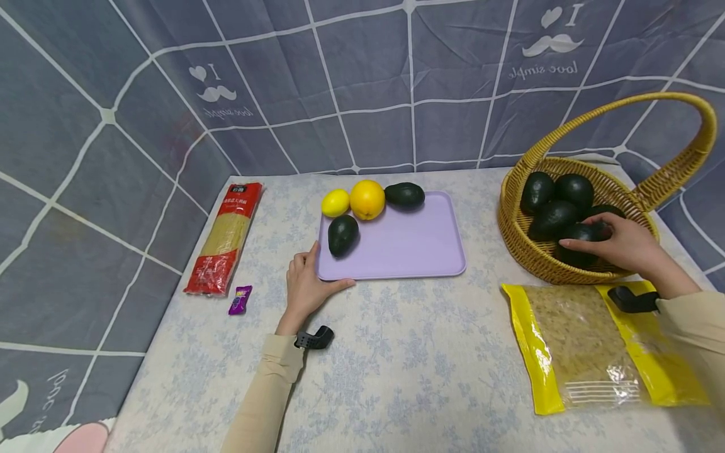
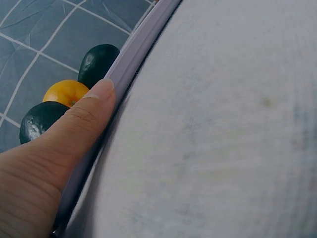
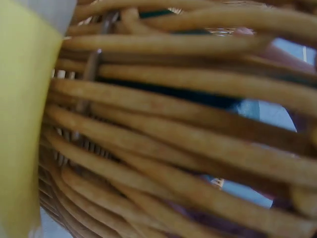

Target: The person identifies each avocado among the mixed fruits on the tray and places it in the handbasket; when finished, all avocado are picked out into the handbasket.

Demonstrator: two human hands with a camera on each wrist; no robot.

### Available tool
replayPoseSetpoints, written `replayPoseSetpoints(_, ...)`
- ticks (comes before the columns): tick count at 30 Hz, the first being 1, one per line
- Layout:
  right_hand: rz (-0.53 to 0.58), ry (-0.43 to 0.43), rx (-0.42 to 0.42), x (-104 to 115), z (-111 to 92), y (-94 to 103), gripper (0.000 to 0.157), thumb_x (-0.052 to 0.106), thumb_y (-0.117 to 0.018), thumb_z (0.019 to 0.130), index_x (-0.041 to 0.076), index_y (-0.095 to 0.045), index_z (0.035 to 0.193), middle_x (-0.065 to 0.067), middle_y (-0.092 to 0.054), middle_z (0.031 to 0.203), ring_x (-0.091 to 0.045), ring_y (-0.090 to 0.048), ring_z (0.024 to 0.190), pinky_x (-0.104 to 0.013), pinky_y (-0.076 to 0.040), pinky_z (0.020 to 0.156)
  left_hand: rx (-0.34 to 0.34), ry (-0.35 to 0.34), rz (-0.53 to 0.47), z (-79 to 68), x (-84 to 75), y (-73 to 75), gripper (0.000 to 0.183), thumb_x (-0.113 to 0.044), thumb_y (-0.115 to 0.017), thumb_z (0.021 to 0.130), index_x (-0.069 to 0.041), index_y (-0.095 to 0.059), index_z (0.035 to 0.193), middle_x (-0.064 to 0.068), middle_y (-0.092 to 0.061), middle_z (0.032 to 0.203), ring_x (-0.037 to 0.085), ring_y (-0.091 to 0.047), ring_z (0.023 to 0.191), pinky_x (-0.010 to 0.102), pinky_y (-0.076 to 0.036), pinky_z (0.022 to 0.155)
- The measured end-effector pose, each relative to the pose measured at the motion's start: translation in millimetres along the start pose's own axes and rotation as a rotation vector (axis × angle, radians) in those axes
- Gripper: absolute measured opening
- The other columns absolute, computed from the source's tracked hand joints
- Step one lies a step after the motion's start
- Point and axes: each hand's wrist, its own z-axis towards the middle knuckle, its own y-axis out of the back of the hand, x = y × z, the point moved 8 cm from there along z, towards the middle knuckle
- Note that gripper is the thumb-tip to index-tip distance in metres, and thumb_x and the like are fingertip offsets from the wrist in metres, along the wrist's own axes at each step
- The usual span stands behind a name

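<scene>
We are resting our left hand [image 1: 304,286] on the worktop [image 1: 396,352] at the near left corner of the lilac tray [image 1: 408,248], fingers straight, thumb lying along the near rim and index finger up the left edge. We are reaching our right hand [image 1: 620,245] into the wicker basket [image 1: 527,248], fingers curling over an avocado [image 1: 580,236] at the near side of the pile; that avocado is lying well apart from our left hand. A yellow packet [image 1: 589,346] is lying nearest us, under the right forearm. Farther off on the tray, an orange [image 1: 367,199], a lemon [image 1: 335,202] and two more avocados are sitting.
</scene>
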Motion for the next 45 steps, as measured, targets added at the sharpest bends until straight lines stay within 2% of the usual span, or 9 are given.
replayPoseSetpoints(3, -0.045, -0.021, 0.001, -1.3, 0.6, -0.6, 0.082, 0.056, -0.065, 0.083, -0.013, -0.045, 0.122, -0.037, -0.051, 0.106, -0.041, -0.053, 0.083, -0.045, -0.044, 0.061, 0.006, 0.007, -0.001, 0.1, 0.4, -0.7, 0.117, -0.053, -0.085, 0.060, -0.004, -0.027, 0.149, 0.019, -0.040, 0.113, 0.032, -0.037, 0.098, 0.043, -0.029, 0.085)
replayPoseSetpoints(8, -0.069, -0.048, 0.014, -2.3, 0.9, -2.5, 0.084, 0.059, -0.060, 0.084, -0.014, -0.045, 0.121, -0.040, -0.047, 0.112, -0.047, -0.051, 0.090, -0.053, -0.042, 0.067, 0.008, 0.006, 0.000, 0.3, 0.5, -1.0, 0.117, -0.054, -0.085, 0.060, -0.005, -0.027, 0.149, 0.019, -0.040, 0.114, 0.032, -0.037, 0.099, 0.043, -0.030, 0.085)
replayPoseSetpoints(17, -0.061, -0.050, 0.024, 0.4, 3.6, -2.4, 0.084, 0.060, -0.059, 0.085, -0.014, -0.043, 0.123, -0.040, -0.045, 0.110, -0.047, -0.048, 0.092, -0.055, -0.041, 0.070, -0.001, 0.007, 0.001, 0.7, 0.9, 0.8, 0.117, -0.053, -0.085, 0.060, -0.004, -0.028, 0.149, 0.019, -0.040, 0.113, 0.032, -0.037, 0.098, 0.044, -0.029, 0.085)
replayPoseSetpoints(22, -0.085, -0.014, -0.040, 4.7, 5.0, 1.7, 0.081, 0.058, -0.063, 0.083, -0.013, -0.049, 0.118, -0.032, -0.053, 0.093, -0.038, -0.048, 0.079, -0.046, -0.039, 0.063, 0.001, 0.007, 0.000, 0.9, 1.2, -0.1, 0.116, -0.053, -0.085, 0.061, -0.004, -0.028, 0.149, 0.019, -0.040, 0.112, 0.032, -0.037, 0.098, 0.043, -0.030, 0.085)
replayPoseSetpoints(25, -0.099, -0.002, -0.073, 6.2, 5.5, 3.4, 0.079, 0.058, -0.065, 0.082, -0.013, -0.051, 0.115, -0.028, -0.054, 0.087, -0.036, -0.048, 0.076, -0.045, -0.038, 0.062, 0.003, 0.007, -0.002, 0.7, 0.9, -0.4, 0.116, -0.053, -0.085, 0.060, -0.005, -0.028, 0.149, 0.020, -0.040, 0.112, 0.032, -0.037, 0.098, 0.044, -0.029, 0.085)
replayPoseSetpoints(37, -0.120, 0.019, -0.058, 6.4, 2.3, 2.1, 0.078, 0.054, -0.060, 0.087, -0.017, -0.048, 0.118, -0.039, -0.051, 0.100, -0.046, -0.051, 0.085, -0.057, -0.039, 0.069, 0.008, 0.013, -0.014, 0.1, 0.4, -0.5, 0.117, -0.053, -0.085, 0.060, -0.005, -0.028, 0.149, 0.019, -0.040, 0.114, 0.032, -0.037, 0.099, 0.043, -0.029, 0.086)
replayPoseSetpoints(45, -0.108, 0.028, -0.055, 6.8, 0.8, 3.9, 0.078, 0.055, -0.059, 0.087, -0.016, -0.048, 0.118, -0.040, -0.051, 0.102, -0.048, -0.052, 0.086, -0.059, -0.039, 0.070, -0.002, 0.006, -0.013, 0.1, 0.0, 1.2, 0.118, -0.053, -0.086, 0.059, -0.004, -0.028, 0.149, 0.020, -0.041, 0.114, 0.032, -0.037, 0.099, 0.044, -0.029, 0.085)
